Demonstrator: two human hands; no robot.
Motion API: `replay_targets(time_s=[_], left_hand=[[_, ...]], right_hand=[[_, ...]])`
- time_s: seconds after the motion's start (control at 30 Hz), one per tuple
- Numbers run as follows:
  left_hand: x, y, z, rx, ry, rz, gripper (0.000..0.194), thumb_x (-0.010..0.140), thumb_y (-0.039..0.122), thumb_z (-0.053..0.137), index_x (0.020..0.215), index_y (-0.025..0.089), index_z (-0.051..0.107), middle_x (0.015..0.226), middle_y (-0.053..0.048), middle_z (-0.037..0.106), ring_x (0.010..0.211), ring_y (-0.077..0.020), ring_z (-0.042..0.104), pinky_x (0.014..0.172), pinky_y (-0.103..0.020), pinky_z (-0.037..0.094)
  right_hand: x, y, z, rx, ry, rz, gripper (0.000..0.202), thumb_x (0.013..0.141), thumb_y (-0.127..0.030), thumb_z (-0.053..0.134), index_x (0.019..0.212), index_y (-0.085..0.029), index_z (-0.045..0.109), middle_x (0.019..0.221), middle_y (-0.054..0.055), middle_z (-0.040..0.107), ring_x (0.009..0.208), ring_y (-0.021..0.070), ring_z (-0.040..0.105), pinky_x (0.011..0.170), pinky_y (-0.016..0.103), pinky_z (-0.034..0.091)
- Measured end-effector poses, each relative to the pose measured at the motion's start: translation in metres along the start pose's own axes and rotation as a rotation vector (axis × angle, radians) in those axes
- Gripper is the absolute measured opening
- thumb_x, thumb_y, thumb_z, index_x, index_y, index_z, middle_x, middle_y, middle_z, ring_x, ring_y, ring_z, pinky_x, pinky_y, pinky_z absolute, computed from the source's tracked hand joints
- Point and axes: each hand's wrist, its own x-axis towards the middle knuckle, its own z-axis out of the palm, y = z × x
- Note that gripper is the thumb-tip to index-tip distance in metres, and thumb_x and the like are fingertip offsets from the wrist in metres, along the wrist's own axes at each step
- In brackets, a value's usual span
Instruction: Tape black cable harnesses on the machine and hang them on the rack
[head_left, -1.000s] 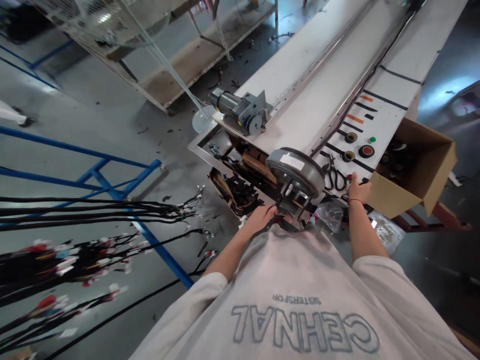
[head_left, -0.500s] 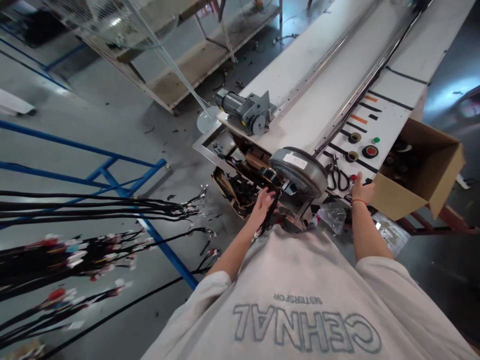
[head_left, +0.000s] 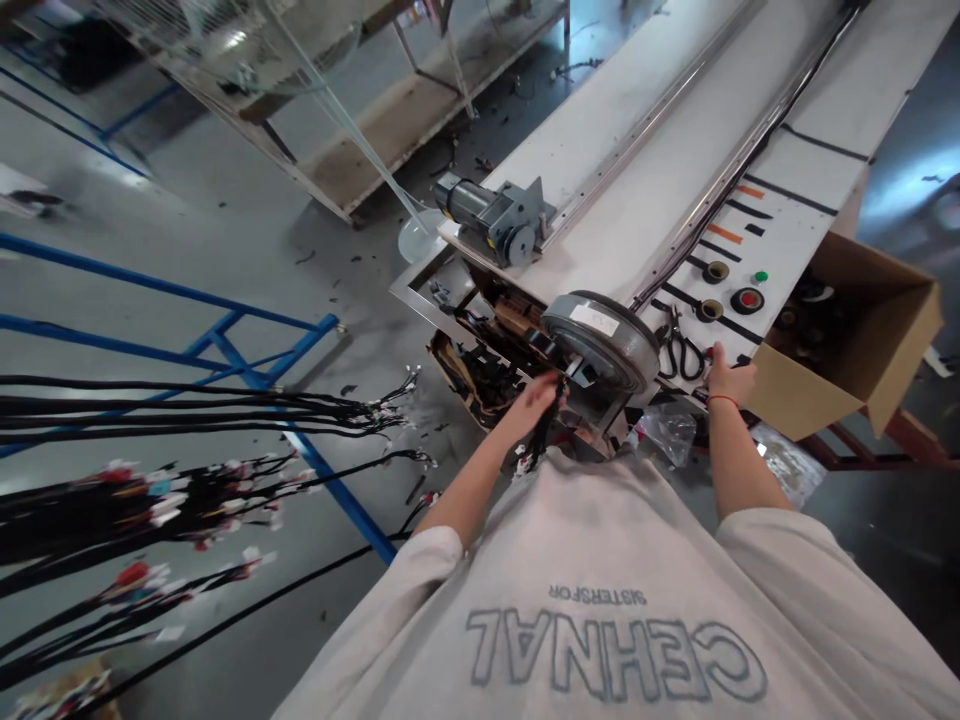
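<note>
My left hand (head_left: 540, 393) is closed around the upper end of a black wire bundle (head_left: 541, 430) beside the grey wheel (head_left: 600, 340). White connectors hang from the bundle near my shirt. My right hand (head_left: 730, 380) is at the front edge of the white bench (head_left: 607, 235). Its thumb reaches to a red button (head_left: 709, 353), apart from the other fingers, which are partly hidden; I see nothing held in it. Black-handled scissors (head_left: 682, 350) lie on the bench just left of this hand.
An open cardboard box (head_left: 892, 320) adjoins the bench on the right. A motor (head_left: 487, 215) sits on the bench's left corner. On the left, black wire harnesses (head_left: 187, 500) extend past a blue metal frame (head_left: 247, 370). A clear plastic bag (head_left: 667, 435) hangs below the bench edge.
My left hand has moved slightly right and its spread fingers have closed on the wire bundle by the wheel. My right hand stays at the red button. The view has shifted a little.
</note>
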Motion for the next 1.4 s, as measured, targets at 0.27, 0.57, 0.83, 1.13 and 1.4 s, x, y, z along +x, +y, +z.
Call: replay_targets(time_s=[0.27, 0.57, 0.83, 1.13, 1.4], left_hand=[[-0.052, -0.028, 0.026, 0.435, 0.092, 0.010, 0.053, 0.093, 0.065, 0.033, 0.082, 0.017, 0.054, 0.067, -0.001, 0.056, 0.062, -0.0144, 0.053, 0.062, -0.026, 0.042], [-0.002, -0.008, 0.027, 0.285, 0.078, -0.070, 0.052, 0.090, 0.066, 0.040, 0.073, 0.019, 0.052, 0.053, 0.005, 0.041, 0.049, -0.0109, 0.042, 0.053, -0.024, 0.036], [0.004, 0.017, 0.036, -0.501, -0.133, -0.494, 0.040, 0.091, 0.053, 0.056, 0.074, 0.016, 0.050, 0.049, 0.012, 0.025, 0.039, -0.0038, 0.021, 0.044, -0.015, 0.036], [0.004, 0.023, 0.032, -0.695, -0.155, -0.567, 0.037, 0.096, 0.045, 0.050, 0.074, 0.016, 0.048, 0.050, 0.011, 0.023, 0.037, -0.0033, 0.019, 0.040, -0.012, 0.031], [0.016, 0.009, 0.033, -0.564, -0.076, -0.364, 0.040, 0.091, 0.051, 0.055, 0.107, 0.015, 0.058, 0.066, 0.001, 0.060, 0.053, -0.0100, 0.057, 0.054, -0.020, 0.045]], right_hand=[[0.001, 0.001, 0.001, -0.009, -0.022, -0.019, 0.074, 0.079, -0.066, 0.064, 0.120, -0.006, 0.052, 0.116, 0.029, 0.061, 0.113, 0.0417, 0.058, 0.095, 0.052, 0.046], [0.002, 0.002, -0.001, 0.014, -0.047, -0.032, 0.074, 0.080, -0.067, 0.063, 0.120, -0.006, 0.050, 0.119, 0.029, 0.059, 0.115, 0.0415, 0.057, 0.097, 0.052, 0.044], [-0.001, 0.003, -0.001, 0.049, -0.020, -0.041, 0.072, 0.079, -0.065, 0.064, 0.119, -0.007, 0.051, 0.117, 0.029, 0.060, 0.115, 0.0405, 0.056, 0.099, 0.052, 0.042], [-0.014, -0.036, -0.035, -0.020, 0.048, -0.328, 0.073, 0.078, -0.033, 0.074, 0.138, -0.007, 0.041, 0.141, 0.029, 0.042, 0.135, 0.0344, 0.037, 0.110, 0.046, 0.031], [-0.094, -0.197, -0.043, 0.095, -0.884, -0.869, 0.039, 0.099, -0.042, 0.043, 0.104, -0.008, 0.061, 0.090, 0.013, 0.068, 0.082, 0.0182, 0.064, 0.079, 0.032, 0.050]])
